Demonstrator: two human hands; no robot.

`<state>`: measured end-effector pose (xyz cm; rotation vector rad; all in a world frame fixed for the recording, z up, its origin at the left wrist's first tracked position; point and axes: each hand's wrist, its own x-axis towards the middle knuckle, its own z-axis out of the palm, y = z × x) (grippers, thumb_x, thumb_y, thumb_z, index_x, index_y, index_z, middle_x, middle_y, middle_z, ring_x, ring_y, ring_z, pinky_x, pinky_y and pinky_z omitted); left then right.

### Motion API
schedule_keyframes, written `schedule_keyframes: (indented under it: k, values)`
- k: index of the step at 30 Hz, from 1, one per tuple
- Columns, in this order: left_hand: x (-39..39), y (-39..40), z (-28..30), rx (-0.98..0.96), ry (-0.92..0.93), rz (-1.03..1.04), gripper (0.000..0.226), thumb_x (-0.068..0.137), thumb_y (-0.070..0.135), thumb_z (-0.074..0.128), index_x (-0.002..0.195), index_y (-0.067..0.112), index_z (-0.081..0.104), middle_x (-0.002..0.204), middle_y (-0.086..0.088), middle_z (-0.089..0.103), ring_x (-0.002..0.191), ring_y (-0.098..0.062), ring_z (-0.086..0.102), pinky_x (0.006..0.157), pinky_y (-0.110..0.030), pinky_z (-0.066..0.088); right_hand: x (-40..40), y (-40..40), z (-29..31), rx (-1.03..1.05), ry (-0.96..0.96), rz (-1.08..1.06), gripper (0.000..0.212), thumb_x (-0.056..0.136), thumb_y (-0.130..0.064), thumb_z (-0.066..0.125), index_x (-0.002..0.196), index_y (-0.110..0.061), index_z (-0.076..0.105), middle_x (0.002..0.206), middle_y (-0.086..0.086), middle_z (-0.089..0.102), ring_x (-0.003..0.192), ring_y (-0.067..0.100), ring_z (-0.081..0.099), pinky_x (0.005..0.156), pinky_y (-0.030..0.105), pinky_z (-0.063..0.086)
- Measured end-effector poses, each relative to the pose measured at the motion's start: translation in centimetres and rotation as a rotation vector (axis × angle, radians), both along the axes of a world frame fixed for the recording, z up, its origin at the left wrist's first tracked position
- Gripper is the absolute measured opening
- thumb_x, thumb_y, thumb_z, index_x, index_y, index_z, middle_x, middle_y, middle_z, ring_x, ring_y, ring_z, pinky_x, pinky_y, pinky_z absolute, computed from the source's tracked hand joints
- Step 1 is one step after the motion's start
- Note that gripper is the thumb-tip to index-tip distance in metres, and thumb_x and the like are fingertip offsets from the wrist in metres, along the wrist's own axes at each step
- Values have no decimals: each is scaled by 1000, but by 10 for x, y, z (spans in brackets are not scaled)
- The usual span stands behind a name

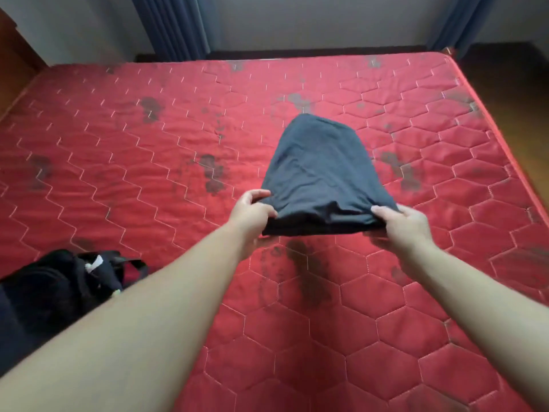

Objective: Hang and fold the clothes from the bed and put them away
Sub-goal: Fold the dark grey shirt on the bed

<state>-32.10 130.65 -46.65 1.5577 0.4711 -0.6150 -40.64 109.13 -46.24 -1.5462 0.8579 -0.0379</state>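
- Head view, nearest the camera: two bare forearms reach out over the red quilted mattress (148,150), which serves as the landmark here.
- The left hand (251,214) pinches the near left corner of the dark grey garment (320,173), thumb on top and fingers curled beneath the fold.
- The right hand (401,223) grips the near right corner likewise, thumb lying over the cloth, the other fingers tucked under and out of sight.
- The garment sits roughly mid-mattress, a little toward its right side; the near edge looks lifted just off the surface while the far end appears to rest on it.
- It already looks doubled over, layered edges showing at the near hem, so the step in hand is judged to be a further fold or a lift of the finished bundle.
- To do it well, both hands should hold all the layers at once, keep the near edge taut and level, and carry it squarely so the corners meet.
- Wrinkles show near the grip; smoothing them against the mattress before the next fold would likely give a flatter parcel.
- At the mattress's near left edge lies a heap of dark clothes (59,286), well apart from the garment, apparently awaiting its turn.
- Beyond the far edge hang blue curtains (169,25).
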Motion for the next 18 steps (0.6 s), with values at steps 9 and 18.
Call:
schedule_keyframes:
  k: [9,18]
  values:
    - [-160,45,-128,168,452,-25,29,83,-9,47,92,17,56,77,-9,49,62,-20,49,51,-27,47,-145,9,-121,188,707,322,9,86,-12,65,79,-12,60,60,6,57,46,14,52,55,23,38]
    - [-103,30,-87,76,264,33,19,92,10,49,95,20,65,96,-7,63,64,-20,62,45,-24,51,-98,-6,-90,312,596,221,12,87,-22,58,80,-13,59,61,8,64,63,22,63,62,28,43]
